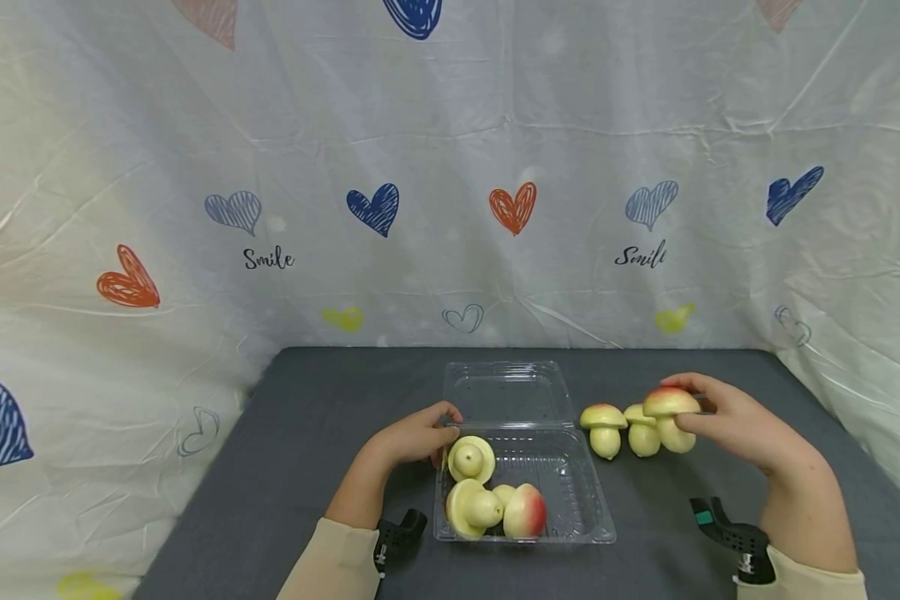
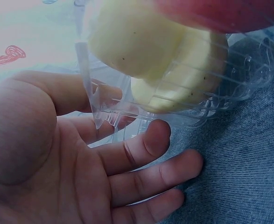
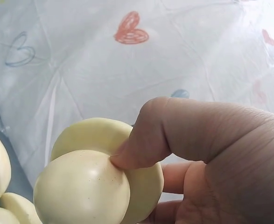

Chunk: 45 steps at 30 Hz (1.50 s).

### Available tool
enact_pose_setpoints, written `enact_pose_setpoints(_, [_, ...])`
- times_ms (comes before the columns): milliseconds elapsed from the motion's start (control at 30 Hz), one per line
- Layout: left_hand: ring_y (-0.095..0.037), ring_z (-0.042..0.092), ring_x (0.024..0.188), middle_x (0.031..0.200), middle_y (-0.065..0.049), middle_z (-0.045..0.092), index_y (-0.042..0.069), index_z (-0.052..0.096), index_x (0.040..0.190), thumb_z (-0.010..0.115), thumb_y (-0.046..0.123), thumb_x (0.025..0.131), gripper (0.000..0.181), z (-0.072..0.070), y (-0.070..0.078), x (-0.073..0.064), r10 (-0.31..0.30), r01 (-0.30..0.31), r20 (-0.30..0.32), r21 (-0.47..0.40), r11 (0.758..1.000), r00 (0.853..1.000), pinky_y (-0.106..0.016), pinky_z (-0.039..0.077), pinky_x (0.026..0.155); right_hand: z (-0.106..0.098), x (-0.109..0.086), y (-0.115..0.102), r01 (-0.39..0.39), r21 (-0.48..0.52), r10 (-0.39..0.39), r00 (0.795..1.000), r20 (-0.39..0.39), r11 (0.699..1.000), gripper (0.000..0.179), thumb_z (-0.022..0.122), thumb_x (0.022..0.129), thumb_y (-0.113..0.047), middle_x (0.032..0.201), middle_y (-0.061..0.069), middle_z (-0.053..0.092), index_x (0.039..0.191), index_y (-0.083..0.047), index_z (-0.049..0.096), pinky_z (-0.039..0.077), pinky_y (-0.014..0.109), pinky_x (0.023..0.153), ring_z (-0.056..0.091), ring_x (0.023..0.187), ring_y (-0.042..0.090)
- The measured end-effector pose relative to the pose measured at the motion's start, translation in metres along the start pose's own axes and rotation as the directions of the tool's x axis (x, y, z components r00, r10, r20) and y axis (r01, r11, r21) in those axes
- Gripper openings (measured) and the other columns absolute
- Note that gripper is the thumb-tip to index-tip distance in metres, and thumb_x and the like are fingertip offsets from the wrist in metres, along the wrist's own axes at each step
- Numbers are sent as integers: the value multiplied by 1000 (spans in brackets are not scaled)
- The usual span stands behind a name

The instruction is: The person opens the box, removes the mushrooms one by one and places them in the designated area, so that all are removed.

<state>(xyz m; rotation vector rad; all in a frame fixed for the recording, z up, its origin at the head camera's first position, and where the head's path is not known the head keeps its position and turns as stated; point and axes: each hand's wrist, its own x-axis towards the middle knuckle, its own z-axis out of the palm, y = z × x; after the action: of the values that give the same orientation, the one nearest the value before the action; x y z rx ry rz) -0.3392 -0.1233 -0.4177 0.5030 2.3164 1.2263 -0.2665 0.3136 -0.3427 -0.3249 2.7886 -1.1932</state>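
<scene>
My right hand (image 1: 742, 423) grips a toy mushroom (image 1: 671, 402) with a red-topped cap; in the right wrist view the thumb presses by the pale stem (image 3: 83, 186). Two similar mushrooms, a left one (image 1: 603, 429) and a middle one (image 1: 641, 429), stand cap-up beside it. At the left wall of a clear plastic box (image 1: 570, 475), my left hand (image 1: 412, 435) pinches the edge between thumb and index finger, its other fingers (image 2: 158, 175) extended outside. Inside the box are three mushrooms: two stem-up (image 1: 471, 460) and one red-capped (image 1: 525, 510) on its side.
The box's hinged lid (image 1: 506, 392) lies folded back behind it. A dark grey cloth (image 1: 330, 392) covers the table. Behind hangs a pale curtain (image 1: 450, 258) printed with hearts. Black wrist straps (image 1: 735, 533) are on both arms.
</scene>
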Motion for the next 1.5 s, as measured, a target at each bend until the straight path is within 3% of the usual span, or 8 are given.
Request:
enact_pose_setpoints(233, [-24,59,62,73,-12,61,7,53,129,49,18,109,23,0,0,0,0,0,0,3,1000,1000,-35,43,60,-5,-2,7,-23,-42,22,999,-24,999,53,62,103,-19,130,19,61,146,6,45,49,35,78,56,110,24])
enact_pose_setpoints(733, [-24,59,61,73,-11,61,6,53,130,49,18,109,24,0,1,0,3,-2,-6,14,1000,1000,-35,42,59,-9,1,23,-53,-92,46,996,-81,994,51,62,104,-20,124,19,63,143,10,47,48,32,77,57,104,18])
enact_pose_setpoints(1133, [-24,59,61,72,-11,61,6,53,130,49,18,109,23,0,-1,0,9,-9,-3,8,1000,1000,-35,41,58,-12,3,33,-142,-86,136,988,-78,986,57,58,106,-26,128,31,57,143,15,41,49,48,82,57,112,42])
enact_pose_setpoints(1500, [-24,59,61,71,-11,61,7,52,130,48,18,109,23,0,-1,1,15,-15,-1,13,1000,1000,-35,42,59,-9,7,55,-169,-126,153,980,-125,978,57,58,106,-26,122,36,56,138,19,42,49,55,81,57,108,47])
